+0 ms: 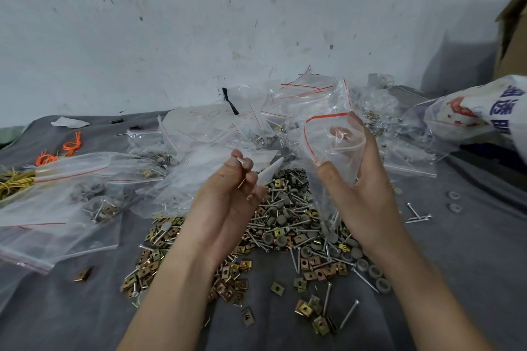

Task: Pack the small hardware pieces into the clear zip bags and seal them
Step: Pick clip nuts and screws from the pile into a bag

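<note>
Two hands above one hardware heap (285, 225). Pinching one screw (241, 161) with left hand (228, 199); clamping one open bag (328, 128) between right hand (362, 188) thumb and fingers.

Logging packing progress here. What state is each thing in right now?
zip bag: mouth open, held upright, a few pieces at its bottom.
right hand: grips the zip bag at its mouth.
left hand: pinches a few screws.
hardware pile: unpacked, spread on the grey cloth.
bags at left: lying flat, hardware inside.
</note>
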The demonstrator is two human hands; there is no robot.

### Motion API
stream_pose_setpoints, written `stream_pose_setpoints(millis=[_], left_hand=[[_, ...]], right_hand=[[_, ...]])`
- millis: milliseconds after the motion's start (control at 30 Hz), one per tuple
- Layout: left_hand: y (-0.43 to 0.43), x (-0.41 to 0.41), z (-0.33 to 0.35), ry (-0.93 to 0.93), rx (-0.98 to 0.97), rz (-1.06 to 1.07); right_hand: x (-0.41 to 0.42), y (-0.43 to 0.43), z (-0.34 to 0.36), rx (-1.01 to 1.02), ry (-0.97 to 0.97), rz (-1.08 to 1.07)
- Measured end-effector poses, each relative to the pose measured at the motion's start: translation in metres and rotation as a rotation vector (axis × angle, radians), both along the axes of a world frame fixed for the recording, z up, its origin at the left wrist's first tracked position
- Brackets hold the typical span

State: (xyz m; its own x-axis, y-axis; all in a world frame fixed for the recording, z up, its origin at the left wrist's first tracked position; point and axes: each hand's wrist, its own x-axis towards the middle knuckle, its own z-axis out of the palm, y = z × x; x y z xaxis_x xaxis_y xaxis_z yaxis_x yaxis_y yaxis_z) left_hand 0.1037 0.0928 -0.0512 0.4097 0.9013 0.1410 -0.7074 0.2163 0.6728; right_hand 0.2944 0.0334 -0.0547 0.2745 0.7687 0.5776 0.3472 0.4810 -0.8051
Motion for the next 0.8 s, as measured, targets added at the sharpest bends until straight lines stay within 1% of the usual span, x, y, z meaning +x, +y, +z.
stream_pose_setpoints(millis=[100, 200, 300, 400, 433, 467, 567, 600, 667, 800], left_hand=[[0.001, -0.002, 0.000, 0.200, 0.140, 0.115], [-0.001, -0.001, 0.002, 0.362, 0.227, 0.226], [-0.005, 0.004, 0.002, 0.466, 0.251, 0.323], [-0.009, 0.008, 0.003, 0.522, 0.239, 0.408], [-0.011, 0.010, 0.004, 0.499, 0.196, 0.413], [-0.011, 0.011, 0.005, 0.424, 0.111, 0.384], [-0.012, 0.014, 0.011, 0.000, -0.329, 0.140], [-0.013, 0.014, 0.011, -0.103, -0.428, 0.086], [-0.013, 0.014, 0.008, -0.165, -0.501, 0.055], [-0.014, 0.014, 0.012, -0.187, -0.499, 0.056]], right_hand=[[0.000, 0.000, 0.000, -0.001, -0.009, -0.006], [0.000, 0.000, 0.000, 0.004, -0.011, 0.001], [0.000, 0.000, 0.000, 0.010, -0.021, -0.006], [-0.001, -0.001, 0.000, 0.003, -0.029, -0.012], [-0.001, -0.001, 0.000, -0.001, -0.031, -0.011], [-0.001, -0.001, 0.001, -0.001, -0.030, -0.011], [-0.002, 0.000, 0.001, 0.008, -0.032, -0.016], [-0.002, 0.000, 0.001, 0.006, -0.036, -0.019], [-0.003, 0.000, 0.001, 0.003, -0.039, -0.019], [-0.004, -0.001, 0.000, 0.009, -0.024, -0.004]])
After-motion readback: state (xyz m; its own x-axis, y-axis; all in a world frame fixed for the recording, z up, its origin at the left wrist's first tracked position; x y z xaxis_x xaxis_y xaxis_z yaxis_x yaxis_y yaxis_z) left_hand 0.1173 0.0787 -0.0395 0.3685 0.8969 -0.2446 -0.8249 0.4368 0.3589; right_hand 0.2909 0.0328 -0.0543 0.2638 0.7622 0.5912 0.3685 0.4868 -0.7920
